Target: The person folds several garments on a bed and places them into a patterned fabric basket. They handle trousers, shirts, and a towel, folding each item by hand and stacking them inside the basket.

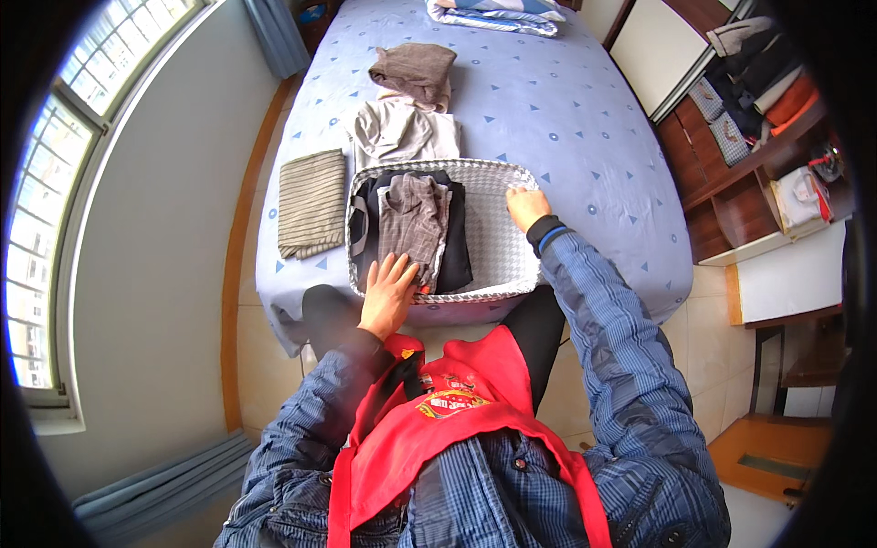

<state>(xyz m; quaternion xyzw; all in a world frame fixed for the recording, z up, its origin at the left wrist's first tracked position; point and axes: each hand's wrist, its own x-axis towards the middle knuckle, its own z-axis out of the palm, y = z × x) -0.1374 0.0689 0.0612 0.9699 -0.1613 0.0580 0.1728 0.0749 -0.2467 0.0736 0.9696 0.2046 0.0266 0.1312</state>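
Note:
A houndstooth-patterned fabric storage box (pixel 493 226) sits near the bed's front edge. Folded dark clothes (pixel 458 240) fill its left part, with a grey-brown checked garment (pixel 411 212) on top. My left hand (pixel 389 291) lies spread over the near end of that garment, at the box's near rim. My right hand (pixel 527 207) is closed on the box's right rim. Left of the box lies a folded striped cloth (pixel 312 204). Behind the box are a folded light grey garment (pixel 404 133) and, farther back, a brown folded garment (pixel 413 68) on a pinkish one.
The bed (pixel 582 137) has a blue patterned sheet, with a folded quilt (pixel 497 15) at its far end. A window and wall stand on the left. An open wardrobe (pixel 726 185) with clothes is on the right, near a wooden stool (pixel 767 455).

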